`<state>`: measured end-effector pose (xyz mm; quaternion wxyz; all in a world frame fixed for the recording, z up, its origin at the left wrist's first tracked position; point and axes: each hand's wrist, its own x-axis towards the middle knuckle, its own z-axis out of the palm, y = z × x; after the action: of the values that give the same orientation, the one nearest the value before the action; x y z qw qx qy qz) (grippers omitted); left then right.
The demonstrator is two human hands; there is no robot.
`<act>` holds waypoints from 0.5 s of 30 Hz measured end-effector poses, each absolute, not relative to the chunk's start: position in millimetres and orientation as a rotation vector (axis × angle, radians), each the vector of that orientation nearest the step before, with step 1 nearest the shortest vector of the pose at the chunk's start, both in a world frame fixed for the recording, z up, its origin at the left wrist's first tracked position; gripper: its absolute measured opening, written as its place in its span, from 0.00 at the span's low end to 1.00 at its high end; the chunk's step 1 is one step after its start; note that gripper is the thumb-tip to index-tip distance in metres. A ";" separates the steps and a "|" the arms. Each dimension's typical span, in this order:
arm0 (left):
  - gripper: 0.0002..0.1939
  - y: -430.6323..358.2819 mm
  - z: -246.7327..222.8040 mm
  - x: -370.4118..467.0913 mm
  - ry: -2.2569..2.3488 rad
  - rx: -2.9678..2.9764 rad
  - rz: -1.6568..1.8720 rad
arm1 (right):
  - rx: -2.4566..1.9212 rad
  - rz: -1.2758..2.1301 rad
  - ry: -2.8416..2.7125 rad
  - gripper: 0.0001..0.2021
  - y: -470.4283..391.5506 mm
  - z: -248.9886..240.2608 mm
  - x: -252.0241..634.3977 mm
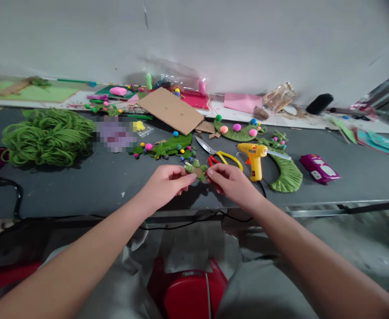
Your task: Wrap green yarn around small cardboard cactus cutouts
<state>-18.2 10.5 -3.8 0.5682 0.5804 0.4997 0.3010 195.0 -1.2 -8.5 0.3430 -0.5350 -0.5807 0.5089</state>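
1. Here, our left hand (172, 184) and right hand (226, 179) pinch opposite edges of a small yarn-wrapped cardboard piece (197, 171), held between them above the surface (91, 190)
2. Just beyond our hands lie open scissors (210, 150)
3. Right of them, we have a yellow glue gun (255, 159)

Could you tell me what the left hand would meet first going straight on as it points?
Beyond the small green-wrapped cardboard piece it holds, the left hand would probably meet the right hand; depth is unclear.
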 end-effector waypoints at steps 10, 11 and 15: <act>0.21 12.6 0.5 -28.7 1.237 1.569 0.643 | -1.379 1.366 -1.638 0.20 -4.5 -3.2 192.8; 0.21 12.7 0.3 -28.9 1.234 1.567 0.645 | -1.368 1.371 -1.635 0.20 -4.8 -2.0 191.6; 0.21 13.8 -1.7 -29.2 1.225 1.563 0.650 | -1.337 1.367 -1.593 0.19 -3.3 -1.1 190.7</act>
<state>-29.2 13.8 -1.7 0.5022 0.6470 0.5069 0.2688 190.7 -3.3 -1.1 0.3206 -0.5090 -0.6061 0.5203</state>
